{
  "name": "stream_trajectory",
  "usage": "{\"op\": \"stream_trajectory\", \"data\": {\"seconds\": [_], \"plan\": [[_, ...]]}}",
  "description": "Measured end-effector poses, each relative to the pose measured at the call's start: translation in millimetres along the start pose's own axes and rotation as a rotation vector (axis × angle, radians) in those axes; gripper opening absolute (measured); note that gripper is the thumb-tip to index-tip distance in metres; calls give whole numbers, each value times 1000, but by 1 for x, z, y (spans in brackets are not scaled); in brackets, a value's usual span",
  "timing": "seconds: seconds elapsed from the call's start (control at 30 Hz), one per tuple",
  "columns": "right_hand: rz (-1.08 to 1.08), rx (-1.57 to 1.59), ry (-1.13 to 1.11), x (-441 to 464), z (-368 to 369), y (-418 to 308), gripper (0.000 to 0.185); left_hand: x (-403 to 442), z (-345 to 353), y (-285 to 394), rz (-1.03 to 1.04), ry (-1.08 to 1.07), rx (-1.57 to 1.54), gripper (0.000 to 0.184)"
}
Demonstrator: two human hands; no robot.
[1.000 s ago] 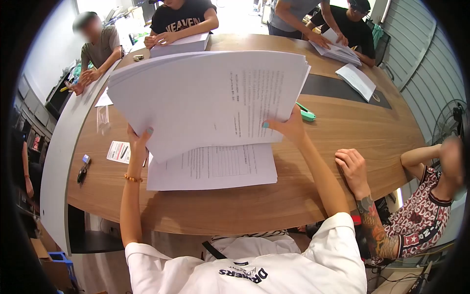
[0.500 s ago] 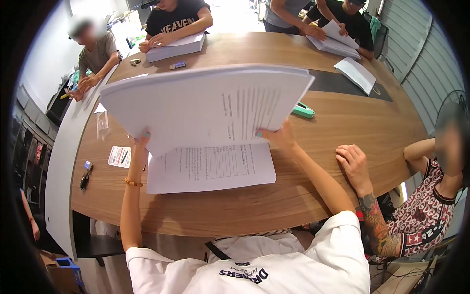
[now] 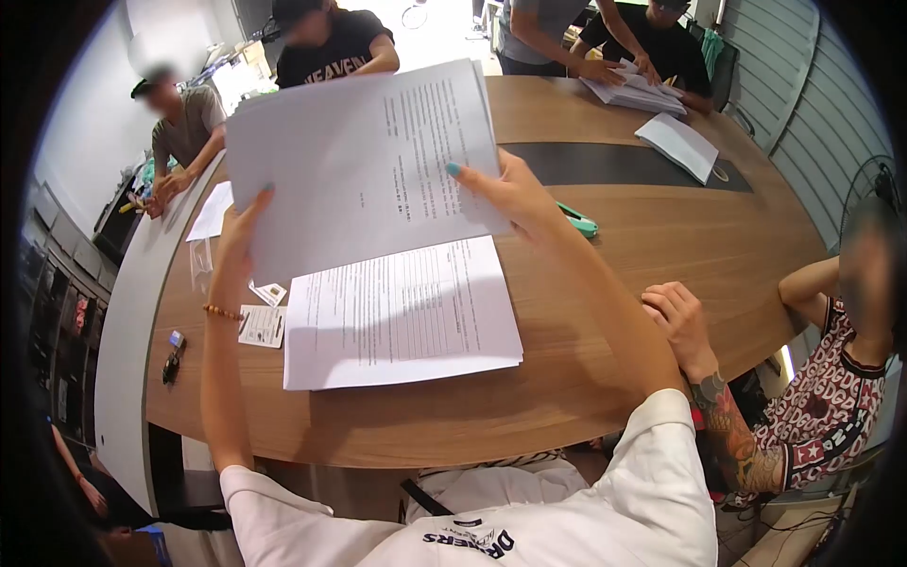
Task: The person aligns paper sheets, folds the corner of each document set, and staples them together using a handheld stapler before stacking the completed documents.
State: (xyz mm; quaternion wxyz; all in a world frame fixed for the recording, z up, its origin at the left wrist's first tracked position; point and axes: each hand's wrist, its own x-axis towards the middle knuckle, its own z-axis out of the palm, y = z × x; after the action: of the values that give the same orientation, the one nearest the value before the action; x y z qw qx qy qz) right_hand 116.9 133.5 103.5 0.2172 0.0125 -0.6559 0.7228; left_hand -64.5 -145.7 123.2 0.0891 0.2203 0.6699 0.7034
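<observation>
Between both my hands I hold a stack of printed paper (image 3: 331, 161), raised and tilted above the table. My left hand (image 3: 244, 227) grips its lower left side, thumb on the near face. On the right edge my right hand (image 3: 501, 194) is closed, its thumb lying over the printed lines; the other fingers are hidden behind the sheets. Below, another paper stack (image 3: 406, 331) lies flat on the table, its top sheet showing text and a ruled table. The held sheets cast a shadow across it.
On the wooden table (image 3: 586, 359) lie a green stapler (image 3: 578, 221), small cards (image 3: 263, 324), a dark small object (image 3: 172, 364) and a paper bundle (image 3: 678, 146). A co-worker's hand (image 3: 678, 317) rests to my right. Other people sit or stand across the table, some handling papers.
Both hands have moved the held stack up and to the left, turning it more upright and facing me. More of the lower stack now shows. Across the table, a co-worker's hands have pressed down on papers.
</observation>
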Motion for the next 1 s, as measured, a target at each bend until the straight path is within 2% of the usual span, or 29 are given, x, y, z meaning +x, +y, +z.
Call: {"op": "stream_trajectory", "data": {"seconds": [0.1,0.17,0.2,0.27,0.3,0.33,0.43,0.57,0.67,0.7,0.73,0.77,0.8,0.83,0.87,0.93,1.0], "plan": [[46,-32,-43,28,-17,21,41,40,-5,-12,-70,-43,117,39],[220,-182,18,42,-25,24,41,65,3,-19,-99,-78,175,41],[225,-178,21,48,-31,27,41,74,10,-25,-133,-76,184,41],[484,-141,-44,66,-46,31,41,96,22,-37,-175,-82,205,41],[572,-173,-61,87,-66,55,37,112,26,-49,-194,-91,238,41],[576,-165,-55,89,-72,61,37,124,28,-61,-214,-99,267,40],[642,177,-136,93,-90,82,33,146,35,-94,-222,-127,236,39],[666,168,-138,96,-93,111,34,155,37,-126,-316,-126,293,37],[703,135,-116,91,-96,122,37,168,19,-151,-399,-20,255,39],[708,137,-113,90,-96,115,37,171,14,-150,-405,-42,458,41],[709,-143,-206,87,-93,100,29,171,11,-149,-413,-65,662,43],[699,-421,-299,84,-90,86,24,168,16,-145,-422,-69,667,43],[675,-700,-389,82,-88,80,23,163,26,-138,-113,-4,1184,46],[679,-694,-388,83,-94,83,23,160,36,-133,239,66,1675,48],[707,-638,-327,88,-105,81,23,159,45,-127,237,62,1677,48],[733,-576,-267,101,-121,86,25,164,67,-115,472,-312,1330,49],[535,-499,-1,114,-132,105,24,160,103,-109,514,-665,1133,44]]}}
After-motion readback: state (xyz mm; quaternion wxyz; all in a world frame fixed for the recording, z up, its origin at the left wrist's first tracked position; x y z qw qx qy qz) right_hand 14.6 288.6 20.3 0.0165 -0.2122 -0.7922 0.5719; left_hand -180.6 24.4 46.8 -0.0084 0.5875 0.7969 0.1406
